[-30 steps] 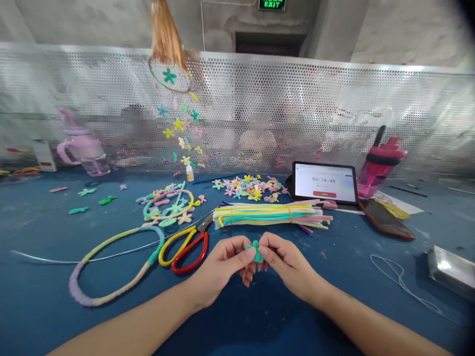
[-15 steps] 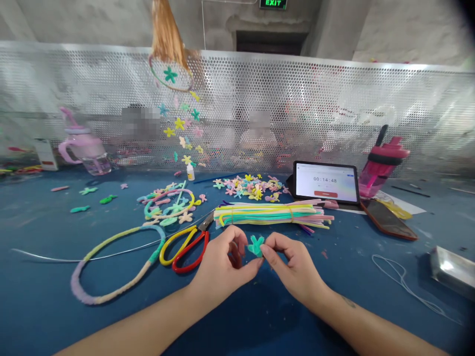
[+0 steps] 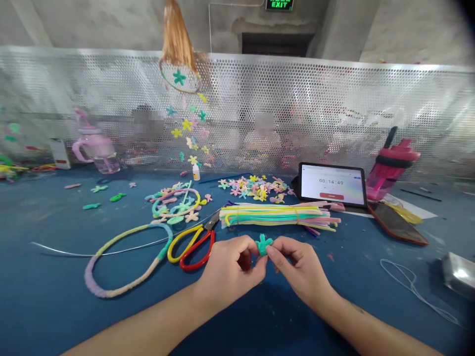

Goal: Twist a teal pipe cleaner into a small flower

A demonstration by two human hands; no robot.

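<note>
A small teal pipe-cleaner flower (image 3: 263,244), with short fuzzy petals, is held up above the blue table between my two hands. My right hand (image 3: 302,267) pinches its lower right side between thumb and index finger. My left hand (image 3: 233,264) is curled, its fingertips closed on the flower's left side. Just behind the hands lies a banded bundle of pastel pipe cleaners (image 3: 274,215). Scissors (image 3: 196,245) with one yellow and one red handle rest left of my left hand. Farther left is a pipe-cleaner-wrapped ring (image 3: 111,291) with a wire beside it.
Behind the bundle sit a pile of small flowers (image 3: 256,188) and a glue bottle (image 3: 196,172). Flowers hang from a ring (image 3: 180,91). A tablet timer (image 3: 332,184), phone (image 3: 399,225), pink cup (image 3: 389,170) and metal box (image 3: 460,274) stand at right; a lilac cup (image 3: 97,148) at left.
My left fingertips have closed in on the teal flower, which now shows its petals more spread. The whole view has shifted slightly, and the timer reads one second more.
</note>
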